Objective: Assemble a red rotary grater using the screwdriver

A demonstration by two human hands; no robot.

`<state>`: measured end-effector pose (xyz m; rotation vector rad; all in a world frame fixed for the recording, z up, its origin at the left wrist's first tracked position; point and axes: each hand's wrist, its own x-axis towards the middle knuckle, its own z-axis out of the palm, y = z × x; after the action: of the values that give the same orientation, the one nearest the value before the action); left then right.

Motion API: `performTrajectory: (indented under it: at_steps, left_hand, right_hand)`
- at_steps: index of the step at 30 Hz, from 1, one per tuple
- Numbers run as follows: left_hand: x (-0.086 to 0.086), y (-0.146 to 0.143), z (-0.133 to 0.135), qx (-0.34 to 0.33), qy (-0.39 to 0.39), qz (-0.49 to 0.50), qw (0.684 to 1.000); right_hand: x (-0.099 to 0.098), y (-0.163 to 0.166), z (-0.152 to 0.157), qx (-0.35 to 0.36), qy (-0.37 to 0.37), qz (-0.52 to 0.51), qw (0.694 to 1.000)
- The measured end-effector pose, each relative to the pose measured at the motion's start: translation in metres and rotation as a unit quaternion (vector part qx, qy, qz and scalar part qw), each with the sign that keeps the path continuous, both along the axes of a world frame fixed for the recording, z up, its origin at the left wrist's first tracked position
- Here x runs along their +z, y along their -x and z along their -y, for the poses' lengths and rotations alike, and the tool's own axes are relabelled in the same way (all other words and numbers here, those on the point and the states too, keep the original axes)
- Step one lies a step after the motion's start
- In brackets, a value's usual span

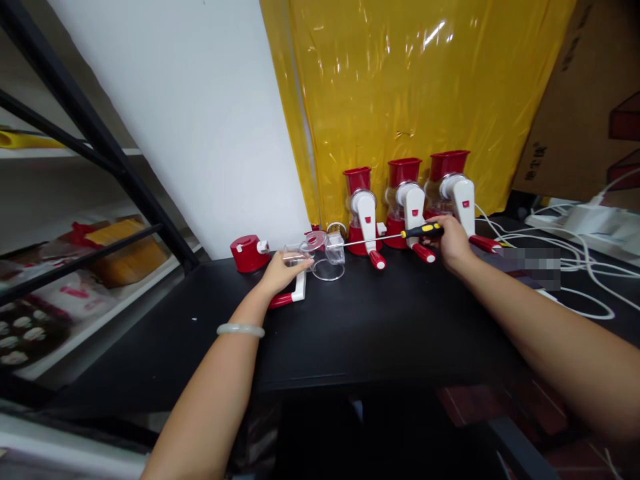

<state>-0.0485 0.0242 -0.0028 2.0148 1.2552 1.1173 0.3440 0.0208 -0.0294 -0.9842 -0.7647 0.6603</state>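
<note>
My left hand (284, 272) rests on a clear plastic housing (325, 255) lying on the black table (350, 320), fingers curled over its left end; a white crank with a red handle (290, 297) lies under the hand. My right hand (450, 241) grips a screwdriver (395, 237) with a black and yellow handle, its long shaft pointing left toward the clear housing. A red base part (249, 253) stands to the left of my left hand. A pale bangle sits on my left wrist.
Three assembled red and white hand-crank grinders (410, 203) stand in a row against a yellow plastic sheet (410, 87). White cables (565, 267) trail at the right. A black metal shelf (75, 267) with packaged goods is on the left. A cardboard box (590, 100) leans at the right.
</note>
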Motion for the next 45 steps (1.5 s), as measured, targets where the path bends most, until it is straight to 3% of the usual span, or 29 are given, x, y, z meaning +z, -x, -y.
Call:
performTrajectory:
  at_steps: [6,10,16,22,28,33,38,45]
  left_hand:
    - [-0.0019,0.0014,-0.0026,0.017,-0.015,-0.027,0.999]
    - [-0.0033,0.0027,-0.0044,0.013,-0.010,-0.034,0.999]
    - [-0.0054,0.0037,-0.0056,0.003,-0.023,-0.038,0.999]
    - [-0.0046,0.0051,-0.0055,0.023,-0.025,-0.055,0.998]
    - [0.0000,0.0029,-0.0012,-0.017,-0.033,-0.062,0.997]
    - [0.0009,0.0026,-0.0011,-0.014,-0.038,-0.072,0.997]
    - [0.0003,0.0031,-0.0013,-0.019,-0.028,-0.065,0.997]
    - [0.0000,0.0029,0.0005,0.023,-0.024,-0.055,0.998]
  right_hand:
    - [0.0018,0.0017,0.0020,0.011,-0.004,0.041,0.999]
    - [0.0034,0.0028,0.0035,-0.001,0.050,-0.001,0.999]
    - [0.0055,0.0011,0.0039,0.017,0.060,-0.031,0.998]
    - [0.0046,0.0020,0.0036,0.000,0.033,0.009,0.999]
    - [0.0042,0.0032,0.0059,-0.024,0.057,0.059,0.996]
    - [0.0022,0.0020,0.0040,-0.013,0.073,0.006,0.997]
    - [-0.0026,-0.0013,0.0022,0.039,0.032,-0.014,0.999]
    - [0.0005,-0.0019,0.0024,0.052,0.031,-0.001,0.998]
